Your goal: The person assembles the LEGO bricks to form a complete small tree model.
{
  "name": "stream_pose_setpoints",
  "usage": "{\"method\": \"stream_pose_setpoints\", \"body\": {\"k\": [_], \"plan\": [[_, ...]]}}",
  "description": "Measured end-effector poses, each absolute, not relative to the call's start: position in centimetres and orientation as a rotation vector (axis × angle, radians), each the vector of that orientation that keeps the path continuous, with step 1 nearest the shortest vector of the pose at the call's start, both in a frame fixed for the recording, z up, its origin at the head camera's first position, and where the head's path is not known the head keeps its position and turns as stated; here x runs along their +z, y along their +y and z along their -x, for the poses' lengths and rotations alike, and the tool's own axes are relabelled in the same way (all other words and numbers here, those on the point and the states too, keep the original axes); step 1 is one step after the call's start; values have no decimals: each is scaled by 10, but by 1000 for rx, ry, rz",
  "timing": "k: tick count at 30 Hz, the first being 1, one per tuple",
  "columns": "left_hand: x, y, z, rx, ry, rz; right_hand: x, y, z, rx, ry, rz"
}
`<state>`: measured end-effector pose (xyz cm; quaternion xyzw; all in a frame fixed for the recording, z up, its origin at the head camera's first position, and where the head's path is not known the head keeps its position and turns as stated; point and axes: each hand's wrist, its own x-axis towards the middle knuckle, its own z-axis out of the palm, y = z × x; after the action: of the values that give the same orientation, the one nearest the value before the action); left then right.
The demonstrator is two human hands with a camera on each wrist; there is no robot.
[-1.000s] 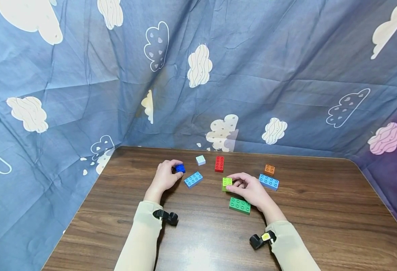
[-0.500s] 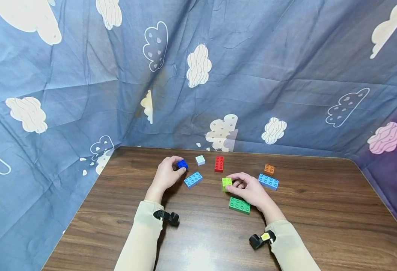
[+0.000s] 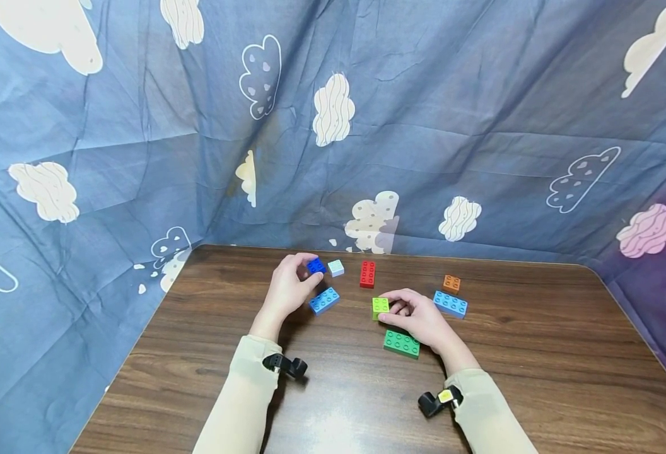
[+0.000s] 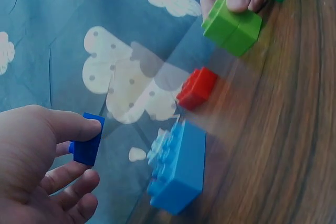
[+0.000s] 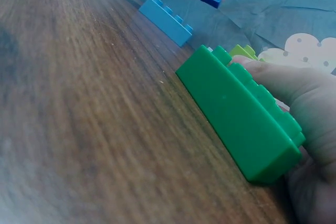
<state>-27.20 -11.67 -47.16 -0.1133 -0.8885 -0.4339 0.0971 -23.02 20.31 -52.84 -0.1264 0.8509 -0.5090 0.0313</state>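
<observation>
Head view shows the left hand [image 3: 289, 285] with thumb and fingertips pinched on a dark blue brick [image 3: 316, 266]; a white brick [image 3: 336, 269] is just beside it at three o'clock. The right hand [image 3: 422, 320] has thumb and fingers clamped on a lime-green block [image 3: 380, 305]. From that block, the dark blue brick is at ten o'clock, a sky-blue brick [image 3: 324, 301] at nine, a red brick [image 3: 368, 275] at eleven and a green brick [image 3: 402, 344] at five. A second sky-blue brick [image 3: 450, 304] lies at three, with an orange brick [image 3: 451, 284] near it at its twelve. Left wrist view has the dark blue brick's studs facing nine o'clock. In the right wrist view, the green brick hides much of the lime-green block. Cloud-patterned cloth [image 3: 412, 126] hangs at twelve o'clock behind the wooden table [image 3: 356, 378].
</observation>
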Motion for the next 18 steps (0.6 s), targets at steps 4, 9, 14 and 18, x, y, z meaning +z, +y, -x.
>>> {"method": "stream_pose_setpoints", "body": {"k": [4, 9, 14, 18], "plan": [[-468, -108, 269, -1301, -2592, 393, -528, 203, 230, -1571, 2622, 389], [-466, -97, 266, -1303, -2567, 480, -529, 203, 231, -1567, 2628, 383], [-467, -85, 263, -1272, -2550, 580, -528, 202, 230, -1575, 2626, 399], [-468, -78, 262, -1249, -2545, 636, -526, 201, 230, -1572, 2625, 399]]}}
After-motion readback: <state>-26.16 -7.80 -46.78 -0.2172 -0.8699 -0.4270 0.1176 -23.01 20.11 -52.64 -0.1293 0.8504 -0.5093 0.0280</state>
